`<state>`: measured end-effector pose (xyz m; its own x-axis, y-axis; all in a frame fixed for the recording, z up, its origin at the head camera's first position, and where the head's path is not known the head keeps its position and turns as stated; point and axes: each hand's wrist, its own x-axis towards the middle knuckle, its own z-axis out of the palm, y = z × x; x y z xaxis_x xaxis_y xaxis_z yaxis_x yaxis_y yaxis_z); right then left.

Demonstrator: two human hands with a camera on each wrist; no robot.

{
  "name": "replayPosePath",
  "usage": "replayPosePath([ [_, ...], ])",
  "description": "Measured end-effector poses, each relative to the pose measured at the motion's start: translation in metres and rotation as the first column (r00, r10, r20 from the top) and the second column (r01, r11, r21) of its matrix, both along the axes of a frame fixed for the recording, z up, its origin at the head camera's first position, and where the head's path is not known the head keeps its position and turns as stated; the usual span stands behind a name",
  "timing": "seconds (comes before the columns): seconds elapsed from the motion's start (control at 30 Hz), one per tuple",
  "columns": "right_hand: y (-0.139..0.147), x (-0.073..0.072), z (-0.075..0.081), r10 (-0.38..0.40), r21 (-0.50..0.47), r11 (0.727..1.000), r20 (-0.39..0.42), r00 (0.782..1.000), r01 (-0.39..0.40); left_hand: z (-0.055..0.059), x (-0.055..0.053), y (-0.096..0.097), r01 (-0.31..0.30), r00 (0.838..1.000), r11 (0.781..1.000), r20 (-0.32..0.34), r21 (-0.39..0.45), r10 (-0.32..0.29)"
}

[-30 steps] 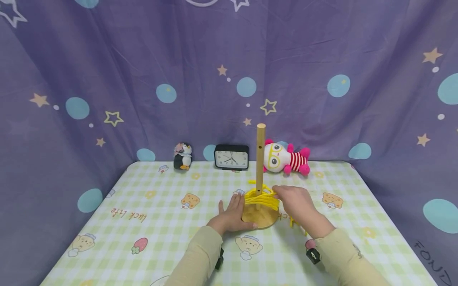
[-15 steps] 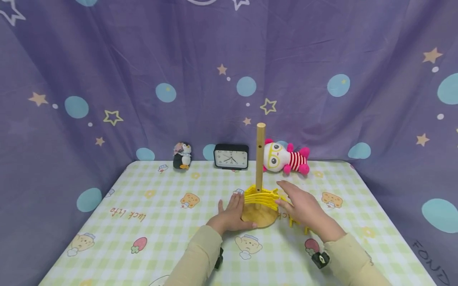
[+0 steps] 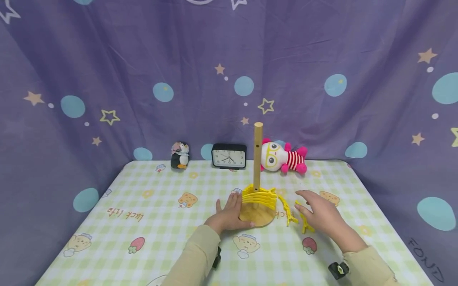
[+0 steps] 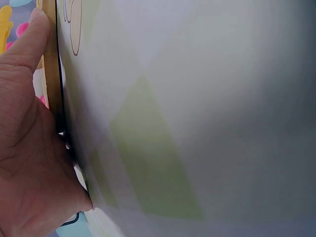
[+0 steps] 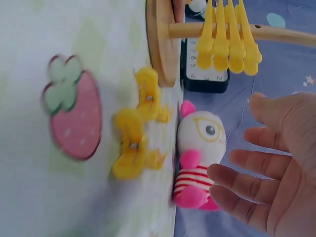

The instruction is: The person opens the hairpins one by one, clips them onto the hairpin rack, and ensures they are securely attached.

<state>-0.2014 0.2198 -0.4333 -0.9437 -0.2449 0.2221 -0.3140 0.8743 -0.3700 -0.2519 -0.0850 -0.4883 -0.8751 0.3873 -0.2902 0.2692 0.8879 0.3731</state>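
A wooden stand (image 3: 258, 159) with a round base rises near the table's middle. Several yellow spring clips (image 3: 263, 200) with long curved arms sit stacked around its post, just over the base. My left hand (image 3: 229, 216) rests with straight fingers against the base's left side, its thumb along the front edge. On the table right of the stand lie two loose yellow clips (image 3: 287, 210); the right wrist view shows the metal spring in the nearer clip (image 5: 131, 144). My right hand (image 3: 322, 212) hovers beside the right-hand loose clip (image 3: 304, 220), fingers spread and holding nothing.
Along the back edge stand a penguin figure (image 3: 180, 155) and a black alarm clock (image 3: 229, 156). A pink and white plush doll (image 3: 286, 157) lies behind the post. A checked cloth (image 3: 171, 246) covers the table, and a purple curtain (image 3: 200, 47) hangs behind.
My right hand has let go of a yellow clip at the stack's right end and moved right, beside the loose clips. My left hand stays on the base.
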Motion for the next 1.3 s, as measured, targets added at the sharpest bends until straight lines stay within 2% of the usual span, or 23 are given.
replayPosePath([
  [0.3,0.019,0.008,-0.012,-0.062,-0.042,0.997,0.039,0.997,0.064,-0.011,-0.008,0.000,-0.014,1.000,1.000,0.003,0.001,0.014],
  [0.8,0.027,0.017,-0.027,-0.075,-0.034,0.996,0.121,0.990,0.080,-0.010,-0.007,0.000,-0.011,1.000,1.000,-0.005,0.008,0.011],
  [1.1,0.023,0.017,-0.035,-0.110,0.090,0.992,0.209,0.972,0.093,-0.011,-0.008,-0.001,-0.013,1.000,1.000,-0.006,-0.001,0.013],
  [1.3,0.016,0.016,-0.037,-0.123,0.145,0.985,0.217,0.968,0.093,-0.009,-0.007,0.000,-0.015,1.000,1.000,0.006,-0.015,0.015],
])
